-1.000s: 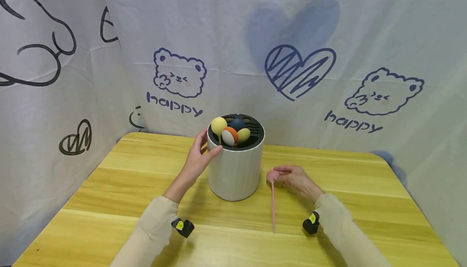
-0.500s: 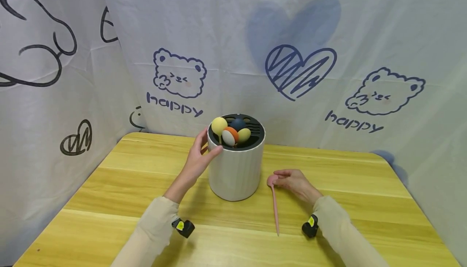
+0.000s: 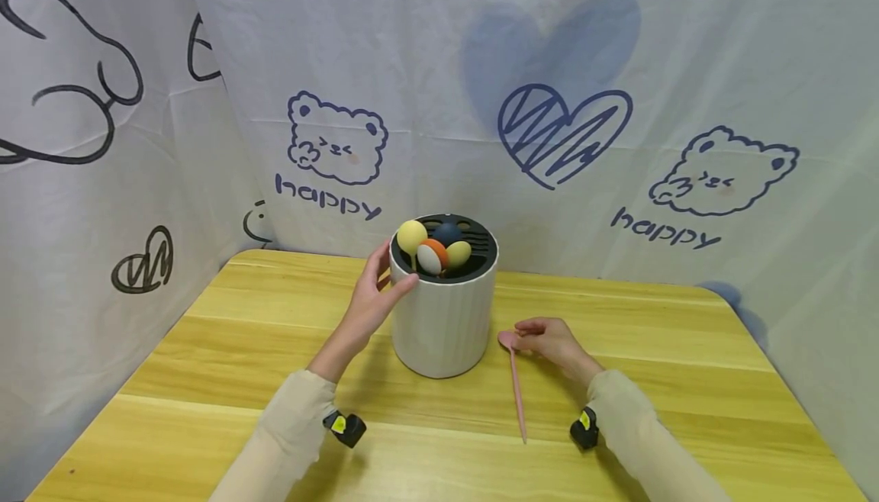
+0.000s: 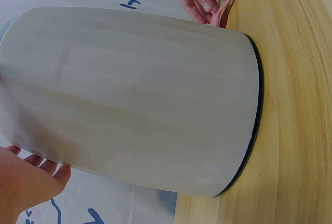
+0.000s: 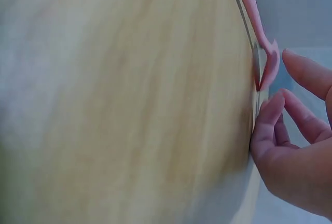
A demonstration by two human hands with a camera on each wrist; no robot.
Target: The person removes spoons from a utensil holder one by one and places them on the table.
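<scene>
Turned since earlier, the pink spoon (image 3: 516, 384) lies, in the head view, just beside the white container (image 3: 442, 326) that the left hand (image 3: 372, 297) grips. Left wrist shows that grip side-on. Right wrist: right hand (image 3: 555, 343) narrow beside the spoon, pinch unclear; positioning seems underway, calling for a sure pinch.

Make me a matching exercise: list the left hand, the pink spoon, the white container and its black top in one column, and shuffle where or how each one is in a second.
Column one
1. Left hand
2. Pink spoon
3. White container
4. Black top

Column two
A. Stands upright on the wooden table
B. Has its rounded head close by the right hand
C. Slotted, with round-headed pieces showing at it
D. Holds the side of the container near its upper edge

Right pairs: 1-D, 2-B, 3-A, 4-C
</scene>
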